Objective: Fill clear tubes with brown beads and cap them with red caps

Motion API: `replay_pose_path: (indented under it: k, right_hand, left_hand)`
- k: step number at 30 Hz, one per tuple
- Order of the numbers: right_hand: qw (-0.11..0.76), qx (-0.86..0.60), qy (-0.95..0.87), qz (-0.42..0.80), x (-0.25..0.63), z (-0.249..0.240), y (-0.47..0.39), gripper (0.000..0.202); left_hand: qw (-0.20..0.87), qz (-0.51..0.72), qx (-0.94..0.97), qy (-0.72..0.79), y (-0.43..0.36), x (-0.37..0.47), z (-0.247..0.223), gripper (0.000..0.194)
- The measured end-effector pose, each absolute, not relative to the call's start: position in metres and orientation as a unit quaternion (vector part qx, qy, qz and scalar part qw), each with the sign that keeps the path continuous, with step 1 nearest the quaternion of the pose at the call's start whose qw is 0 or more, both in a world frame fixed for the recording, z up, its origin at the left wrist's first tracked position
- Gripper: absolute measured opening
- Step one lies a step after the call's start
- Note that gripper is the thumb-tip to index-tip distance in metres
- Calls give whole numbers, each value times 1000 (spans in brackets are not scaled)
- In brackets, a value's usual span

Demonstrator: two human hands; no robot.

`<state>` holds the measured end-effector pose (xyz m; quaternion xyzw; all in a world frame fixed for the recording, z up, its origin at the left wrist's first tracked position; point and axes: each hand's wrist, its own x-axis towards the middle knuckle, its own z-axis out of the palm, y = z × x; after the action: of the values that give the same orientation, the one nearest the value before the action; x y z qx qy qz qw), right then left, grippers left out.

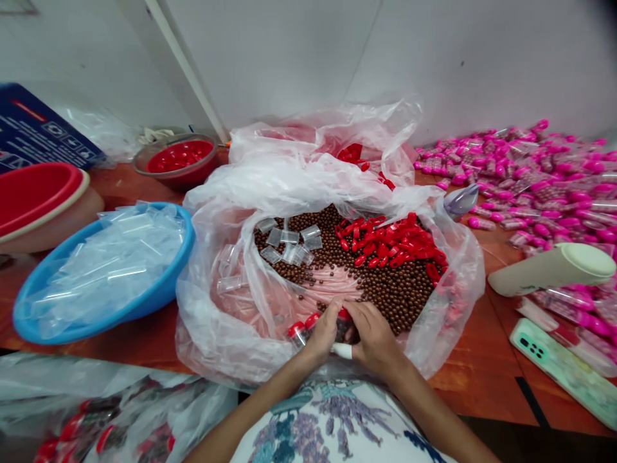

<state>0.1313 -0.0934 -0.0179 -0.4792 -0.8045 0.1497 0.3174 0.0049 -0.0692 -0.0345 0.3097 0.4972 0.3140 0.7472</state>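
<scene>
Both hands, the left hand [322,337] and the right hand [375,333], are closed together around a small jar [343,314] with a red top; the exact finger contact is partly hidden. The jar is at the near side of the plastic bag [207,350], in the middle. I judge it light, stiff and smooth, so it may slip; its sides below the top seem the best place to hold. The forearms come from the near left and near right and meet, with fingers curled inward. Capped jars [297,333] lie just left, brown balls [400,292] to the right, red caps [395,241] farther.
</scene>
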Motion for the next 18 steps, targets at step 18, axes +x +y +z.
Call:
replay_pose_path:
  k: [18]
  right_hand:
    - [253, -407, -827, 293, 87, -16, -96, 65]
  left_hand:
    - [53, 141, 806, 572, 80, -45, -8, 27]
